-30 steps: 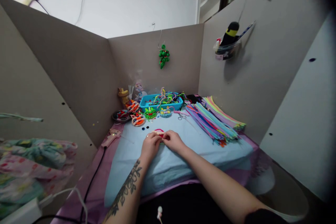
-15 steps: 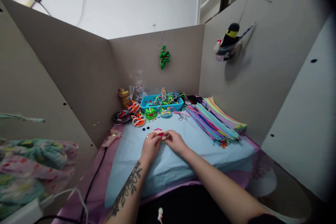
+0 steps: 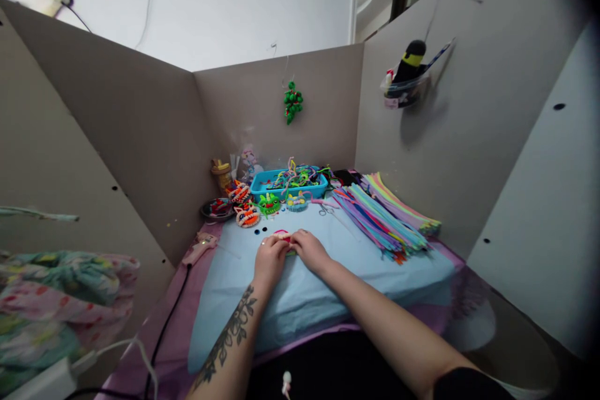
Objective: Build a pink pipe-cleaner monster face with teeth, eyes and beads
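Note:
A small pink and cream pipe-cleaner piece with a bit of green below it is held between my two hands, low over the blue cloth. My left hand grips its left side, the fingers closed on it. On the other side my right hand pinches its right edge, fingertips close to the left ones. My fingers cover much of the piece. Two dark round discs lie just beyond my left hand. Finished-looking fuzzy figures, one orange and cream, one green and one blue and yellow, sit behind.
A blue tray of tangled pipe-cleaner scraps stands at the back. Bundles of pipe cleaners lie right, beside scissors. A pink glue gun with a black cord rests left. Grey panels enclose the table.
My right hand has shifted slightly left and its fingers have closed in nearer the left ones. Both hands keep hold of the piece; the objects around them stay put.

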Demonstrator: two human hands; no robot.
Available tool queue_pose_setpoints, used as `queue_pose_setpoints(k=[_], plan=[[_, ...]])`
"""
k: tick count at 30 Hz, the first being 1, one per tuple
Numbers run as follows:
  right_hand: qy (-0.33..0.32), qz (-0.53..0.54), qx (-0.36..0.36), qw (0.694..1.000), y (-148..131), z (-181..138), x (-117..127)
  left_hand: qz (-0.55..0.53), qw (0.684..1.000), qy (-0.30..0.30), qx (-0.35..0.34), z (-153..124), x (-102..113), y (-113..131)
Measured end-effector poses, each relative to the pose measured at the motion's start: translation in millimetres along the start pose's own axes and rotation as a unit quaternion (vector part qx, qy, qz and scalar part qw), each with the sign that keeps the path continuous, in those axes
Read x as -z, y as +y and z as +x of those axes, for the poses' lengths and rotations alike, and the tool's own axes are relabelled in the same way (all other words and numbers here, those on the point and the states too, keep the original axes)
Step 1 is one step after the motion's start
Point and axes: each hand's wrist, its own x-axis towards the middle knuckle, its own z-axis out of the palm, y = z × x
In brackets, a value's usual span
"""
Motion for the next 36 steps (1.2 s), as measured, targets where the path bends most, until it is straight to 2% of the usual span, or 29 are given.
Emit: queue_pose_setpoints(k=[3,8,13,19,26,30,36], plan=[[0.002,0.0,0.006,1.0,-1,-1,3,-0.011,1.0,0.008,0.003,-3,2,-6],[0.011,0.013,0.015,1.0,-2,-6,10,-0.007,0.998,0.037,0.04,-15,16,-21],[0.002,0.01,0.048,0.999,-7,-6,8,0.009,0.997,0.025,0.066,-18,24,-26],[-0.005,0.005,0.066,0.998,-12,0,2,0.01,0.997,0.0,0.072,-14,19,-24],[0.016,0.021,0.05,0.998,-5,-1,3,0.01,0.998,0.01,0.068,-14,18,-22],[0.034,0.041,0.039,0.998,-2,-4,5,0.017,0.998,0.015,0.053,-13,18,-13],[0.021,0.009,0.047,0.999,-6,-3,4,0.04,0.999,-0.012,0.031,-2,12,5]])
